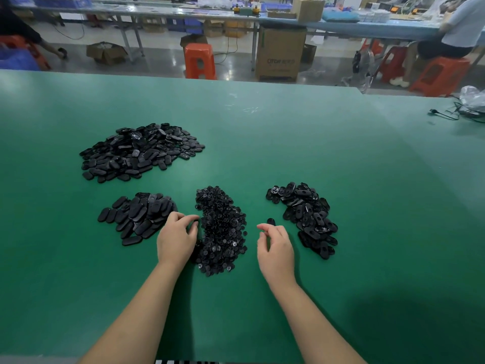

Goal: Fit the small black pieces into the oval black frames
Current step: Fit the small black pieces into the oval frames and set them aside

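Observation:
A heap of small round black pieces [221, 229] lies in the middle of the green table [262, 143]. My left hand [177, 236] rests at the heap's left edge, fingers curled over a few pieces; whether it grips one is hidden. My right hand [275, 245] hovers to the right of the heap with fingers apart and nothing in it. A single oval black frame [271, 221] lies just beyond its fingertips. A pile of oval frames [139, 216] sits left of my left hand. Another pile of oval frames [307, 216] lies on the right.
A larger heap of oval black parts [139, 151] lies further back on the left. A cable and plastic bag [469, 106] lie at the far right edge. Beyond the table stand orange stools [199, 61], a cardboard box [280, 53] and a seated person [462, 30].

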{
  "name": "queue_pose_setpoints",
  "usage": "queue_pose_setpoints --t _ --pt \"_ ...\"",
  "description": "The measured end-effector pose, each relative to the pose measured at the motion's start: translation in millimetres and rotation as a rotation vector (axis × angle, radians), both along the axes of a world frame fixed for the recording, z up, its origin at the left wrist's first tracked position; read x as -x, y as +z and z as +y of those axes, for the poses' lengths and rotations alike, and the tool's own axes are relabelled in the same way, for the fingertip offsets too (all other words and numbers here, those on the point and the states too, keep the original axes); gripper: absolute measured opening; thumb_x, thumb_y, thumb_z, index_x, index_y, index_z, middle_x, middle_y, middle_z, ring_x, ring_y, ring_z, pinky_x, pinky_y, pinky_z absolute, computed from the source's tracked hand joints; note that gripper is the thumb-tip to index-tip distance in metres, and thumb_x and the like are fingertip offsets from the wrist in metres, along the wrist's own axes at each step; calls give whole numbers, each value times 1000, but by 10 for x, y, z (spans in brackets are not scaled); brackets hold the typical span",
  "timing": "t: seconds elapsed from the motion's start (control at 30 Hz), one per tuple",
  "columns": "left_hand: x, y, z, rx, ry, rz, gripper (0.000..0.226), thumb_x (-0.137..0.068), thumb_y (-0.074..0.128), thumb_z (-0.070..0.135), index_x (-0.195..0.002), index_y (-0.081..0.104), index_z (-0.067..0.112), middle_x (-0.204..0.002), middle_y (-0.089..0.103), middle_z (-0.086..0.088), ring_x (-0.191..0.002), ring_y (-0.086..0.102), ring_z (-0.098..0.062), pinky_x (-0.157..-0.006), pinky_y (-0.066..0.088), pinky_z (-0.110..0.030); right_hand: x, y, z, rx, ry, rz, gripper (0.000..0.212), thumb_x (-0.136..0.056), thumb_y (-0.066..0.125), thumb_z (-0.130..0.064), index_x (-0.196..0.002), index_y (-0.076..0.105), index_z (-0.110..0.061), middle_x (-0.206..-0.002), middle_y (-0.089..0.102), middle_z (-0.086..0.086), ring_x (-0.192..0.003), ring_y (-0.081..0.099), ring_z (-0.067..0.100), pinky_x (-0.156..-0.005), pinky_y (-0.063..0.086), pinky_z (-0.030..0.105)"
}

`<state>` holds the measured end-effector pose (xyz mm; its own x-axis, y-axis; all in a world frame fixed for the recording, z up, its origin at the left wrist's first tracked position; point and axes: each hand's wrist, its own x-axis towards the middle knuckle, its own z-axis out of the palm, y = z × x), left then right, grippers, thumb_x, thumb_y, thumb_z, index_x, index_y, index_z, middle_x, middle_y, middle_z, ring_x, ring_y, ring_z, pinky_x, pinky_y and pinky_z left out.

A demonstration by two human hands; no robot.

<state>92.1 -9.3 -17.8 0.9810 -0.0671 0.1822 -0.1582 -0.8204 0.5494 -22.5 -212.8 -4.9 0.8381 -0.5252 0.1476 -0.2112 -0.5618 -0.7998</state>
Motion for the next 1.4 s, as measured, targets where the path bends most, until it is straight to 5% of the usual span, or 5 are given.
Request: queue_pose_setpoints --t 0.23,0.53,0.87,1.27,1.4 --pt "-4 12 6 30 4 -5 7 -95 67 23 -98 73 24 -91 55 14 -63 50 -2 -50 32 -22 -103 95 -414 324 57 373 46 -105 50 -26 -151 44 -23 -138 39 -2 -79 57 16 -71 48 29" --pt "8 45 -9 25 -20 -6 8 -93 71 33 -87 67 27 -83 55 16 -72 54 -6 -54 37 -25 -250 214 -604 314 187 463 25 -104 54 -32 -124 65 -23 -124 55 -2 -84 60 17 -75 49 31" --pt "3 9 -2 22 -25 -22 6 -93 68 29 -93 73 25 -90 60 12 -75 58 -11 -60 47 -30 -321 243 -638 282 233 543 36 -103 56 -32 -138 56 -29 -122 51 3 -69 53 18 -68 50 31" --pt "12 28 -4 16 -13 -8 11 -96 67 33 -92 72 24 -90 57 11 -72 56 -9 -56 42 -28 -278 273 -615 -442 109 218 8 -93 73 -20 -95 66 -15 -89 68 7 -55 67 14 -67 63 38" --pt "4 34 9 77 -14 -14 11 -97 66 31 -92 71 23 -88 60 9 -76 56 -11 -62 47 -32 -237 251 -613 -476 107 112 3 -94 72 -25 -94 72 -22 -68 60 -2 -47 57 15 -53 50 31"
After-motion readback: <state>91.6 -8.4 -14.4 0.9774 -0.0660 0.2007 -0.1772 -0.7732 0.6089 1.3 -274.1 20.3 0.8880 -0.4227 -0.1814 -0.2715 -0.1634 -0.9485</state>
